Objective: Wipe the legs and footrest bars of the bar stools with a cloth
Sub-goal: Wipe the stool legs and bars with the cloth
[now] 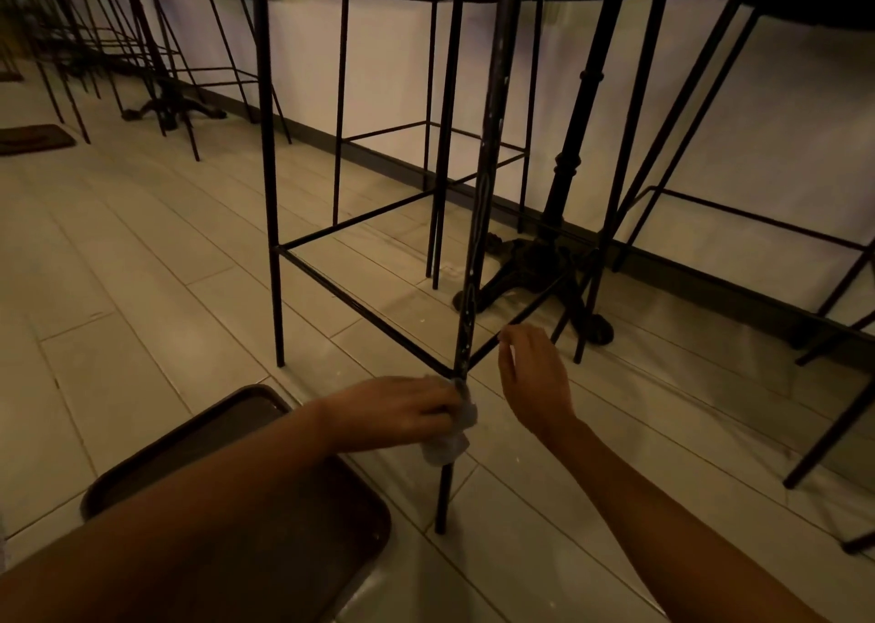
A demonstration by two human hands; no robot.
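The left hand (397, 407) is curled around a pale cloth (450, 442), gripping it against the near leg (478, 224) of the closest bar stool, right at and just below the corner where the footrest bars (364, 310) meet that leg. The crumpled cloth wraps the leg, with part of it hanging under the fingers. The right hand (537, 381) hovers just beside the same leg, fingers loose and apart, holding nothing, near the right-hand footrest bar. The leg above the cloth shows pale streaks. Under the left forearm a dark tray (222, 428) lies on the light plank floor (142, 267). Behind the stool stands a dark ornate table base (521, 267), and more thin-legged stools (142, 54) line the pale wall (379, 54).
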